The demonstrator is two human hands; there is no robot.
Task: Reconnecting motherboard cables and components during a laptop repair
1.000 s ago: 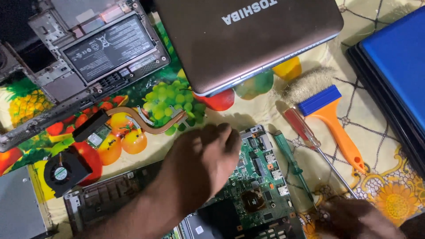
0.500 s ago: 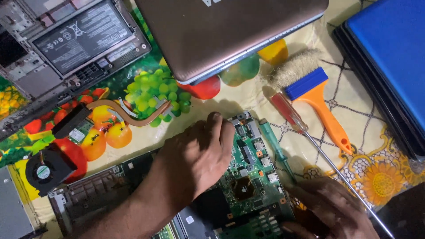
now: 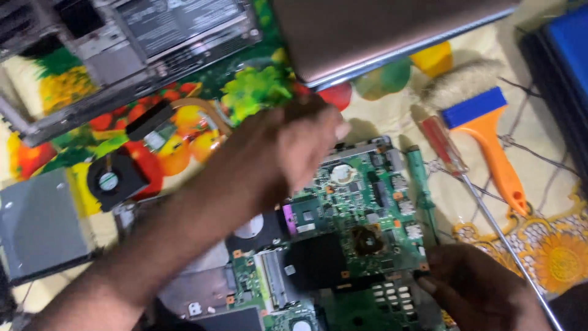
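A green laptop motherboard (image 3: 367,208) lies on the fruit-print cloth, with a dark chip area and a round coin cell showing. My left hand (image 3: 288,153) hovers blurred over the board's upper left corner, and nothing is visible in it. My right hand (image 3: 484,294) is at the bottom right, its fingertips pinching the board's lower right edge. A green screwdriver (image 3: 422,184) lies along the board's right side, and a red-handled screwdriver (image 3: 444,147) lies just beyond it.
A brush (image 3: 490,147) with a blue ferrule and orange handle lies at right. A closed brown laptop (image 3: 380,30) and an opened laptop base (image 3: 153,43) sit at the top, a blue laptop (image 3: 566,55) at far right. A black fan (image 3: 110,181) and grey drive (image 3: 40,224) lie at left.
My left hand has lifted off the motherboard and moved up toward its top left, uncovering the board. My right hand stays at the lower right corner. The camera has moved closer.
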